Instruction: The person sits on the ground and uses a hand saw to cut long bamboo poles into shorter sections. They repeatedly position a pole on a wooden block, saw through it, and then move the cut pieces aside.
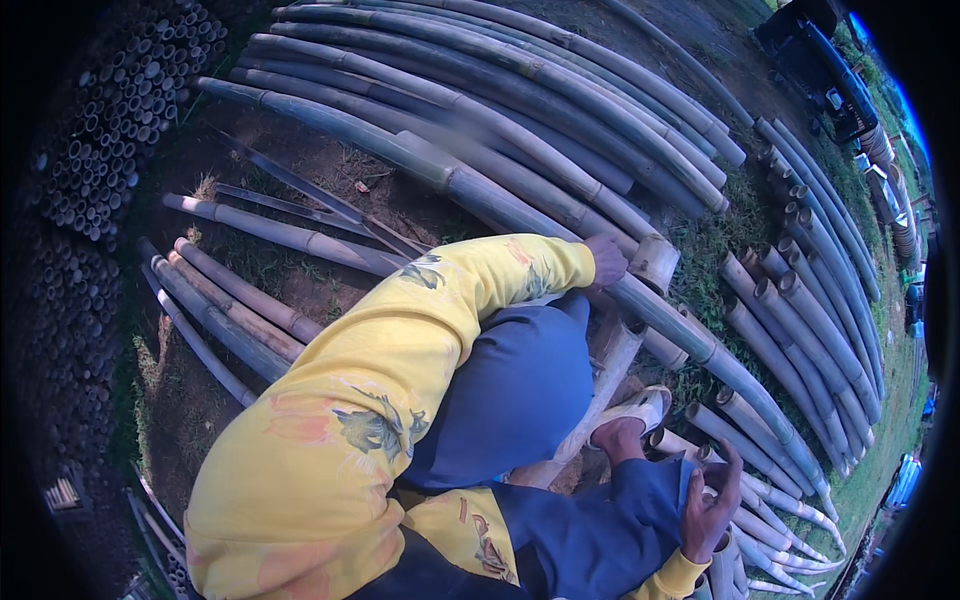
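Observation:
A long grey-green bamboo pole (665, 318) runs from the upper left down to the lower right, past my raised knee. My left hand (605, 261), at the end of a yellow sleeve, rests on this pole with its fingers curled against it. A short pale block (655, 262) sits just beside that hand. Over my other knee, at the lower right, is my right hand (712, 500). Its fingers are spread and bent, and nothing shows in them. Beneath the pole, a pale wooden log (605, 385) slants between my legs.
More bamboo poles (560, 95) lie side by side at the far side. Cut bamboo lengths (800, 330) are piled at the right. Several poles (225, 320) lie at the left, near a large stack of bamboo (115, 130) seen end-on. My sandalled foot (630, 425) is near the log.

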Action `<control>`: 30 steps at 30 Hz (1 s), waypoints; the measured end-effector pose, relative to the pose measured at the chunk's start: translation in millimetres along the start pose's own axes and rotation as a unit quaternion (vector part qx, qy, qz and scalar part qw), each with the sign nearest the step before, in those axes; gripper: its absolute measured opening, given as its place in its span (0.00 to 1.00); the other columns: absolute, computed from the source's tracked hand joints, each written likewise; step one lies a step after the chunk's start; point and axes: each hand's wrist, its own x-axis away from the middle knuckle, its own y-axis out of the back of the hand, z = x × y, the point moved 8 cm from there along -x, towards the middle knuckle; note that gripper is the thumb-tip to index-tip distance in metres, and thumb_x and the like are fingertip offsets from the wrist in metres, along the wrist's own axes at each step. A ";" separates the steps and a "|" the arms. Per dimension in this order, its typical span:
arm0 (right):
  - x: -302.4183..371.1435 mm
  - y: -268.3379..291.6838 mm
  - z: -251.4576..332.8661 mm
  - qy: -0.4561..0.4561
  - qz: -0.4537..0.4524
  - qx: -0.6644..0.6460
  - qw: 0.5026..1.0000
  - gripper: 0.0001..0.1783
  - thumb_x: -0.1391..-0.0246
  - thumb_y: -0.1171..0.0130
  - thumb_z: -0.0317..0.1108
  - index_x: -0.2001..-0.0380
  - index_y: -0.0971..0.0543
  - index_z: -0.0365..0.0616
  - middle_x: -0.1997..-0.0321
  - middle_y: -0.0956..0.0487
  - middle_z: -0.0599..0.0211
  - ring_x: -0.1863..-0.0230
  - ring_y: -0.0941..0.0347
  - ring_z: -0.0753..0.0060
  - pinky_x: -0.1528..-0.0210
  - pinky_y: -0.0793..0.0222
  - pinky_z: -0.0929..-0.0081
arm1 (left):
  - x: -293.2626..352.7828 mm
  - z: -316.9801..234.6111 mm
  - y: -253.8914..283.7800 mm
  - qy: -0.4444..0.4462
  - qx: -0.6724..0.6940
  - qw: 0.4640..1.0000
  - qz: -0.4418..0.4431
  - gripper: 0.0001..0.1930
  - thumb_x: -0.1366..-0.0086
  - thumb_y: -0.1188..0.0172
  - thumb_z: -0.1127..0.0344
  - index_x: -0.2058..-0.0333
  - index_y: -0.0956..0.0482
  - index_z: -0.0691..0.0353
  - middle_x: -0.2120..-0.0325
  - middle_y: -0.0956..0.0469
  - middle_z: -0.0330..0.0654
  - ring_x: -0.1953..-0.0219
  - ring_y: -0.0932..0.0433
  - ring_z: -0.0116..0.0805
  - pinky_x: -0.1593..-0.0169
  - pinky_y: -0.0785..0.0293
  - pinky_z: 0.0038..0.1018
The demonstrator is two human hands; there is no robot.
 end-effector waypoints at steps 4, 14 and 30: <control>5.6 -6.5 3.3 0.007 0.037 0.029 0.999 0.31 0.48 0.37 0.21 0.38 0.26 0.39 0.72 0.22 0.63 0.69 0.26 0.66 0.59 0.32 0.68 | 48.9 31.9 11.4 0.012 -0.029 1.000 -0.003 0.24 0.47 0.27 0.53 0.58 0.20 0.63 0.60 0.15 0.47 0.54 0.16 0.42 0.40 0.30 0.35; -49.7 -61.2 -7.8 0.125 0.169 0.118 0.971 0.24 0.44 0.36 0.39 0.45 0.24 0.46 0.61 0.18 0.57 0.61 0.19 0.51 0.54 0.28 0.55 | 97.0 52.3 -4.3 0.094 -0.050 0.987 -0.120 0.30 0.44 0.30 0.42 0.55 0.25 0.61 0.60 0.22 0.45 0.51 0.23 0.43 0.42 0.33 0.39; -68.5 -298.7 -32.1 0.223 0.159 0.259 0.926 0.26 0.41 0.37 0.48 0.42 0.23 0.54 0.47 0.28 0.56 0.42 0.31 0.52 0.45 0.32 0.52 | 380.2 53.7 -149.1 0.560 0.496 0.626 -0.222 0.21 0.28 0.42 0.48 0.60 0.25 0.65 0.59 0.19 0.48 0.63 0.19 0.40 0.64 0.25 0.38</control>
